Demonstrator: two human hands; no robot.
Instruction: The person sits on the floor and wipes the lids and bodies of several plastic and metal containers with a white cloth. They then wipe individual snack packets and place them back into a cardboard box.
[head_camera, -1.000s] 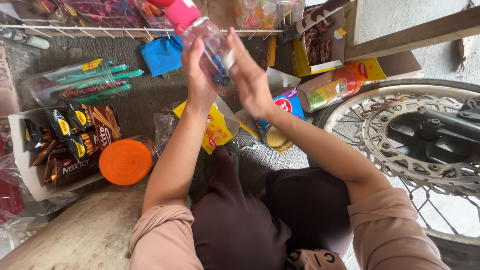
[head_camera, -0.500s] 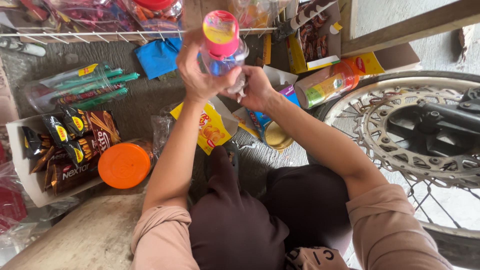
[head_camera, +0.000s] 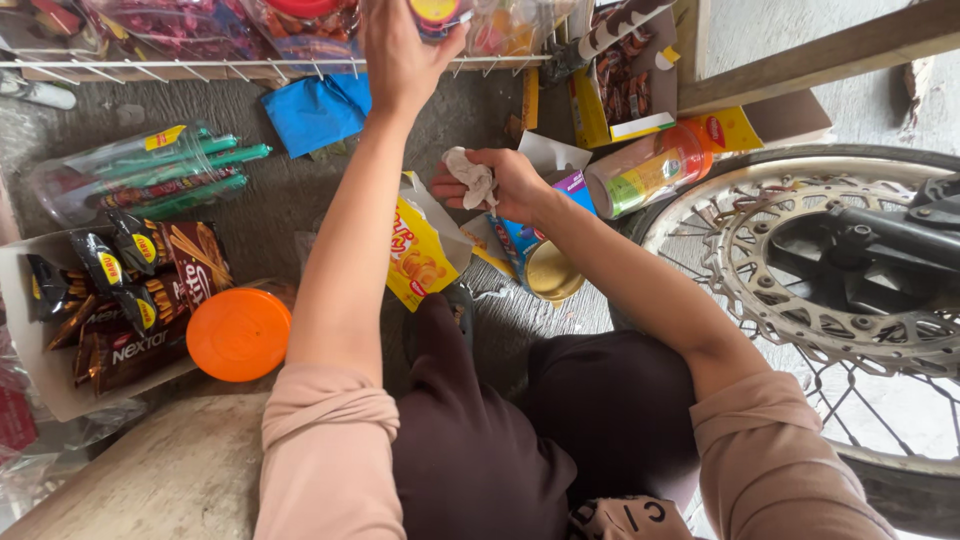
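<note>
Pink-lidded bottle stands upright in left hand, lid up.

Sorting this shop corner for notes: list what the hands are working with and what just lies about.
In hand:
left hand on the jar
right hand holding the white cloth

Lying about:
orange lid
yellow snack box
blue bag
wheel

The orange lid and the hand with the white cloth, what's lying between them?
In the head view, a yellow snack packet lies between the orange lid and the right hand; the left forearm crosses above.
</note>
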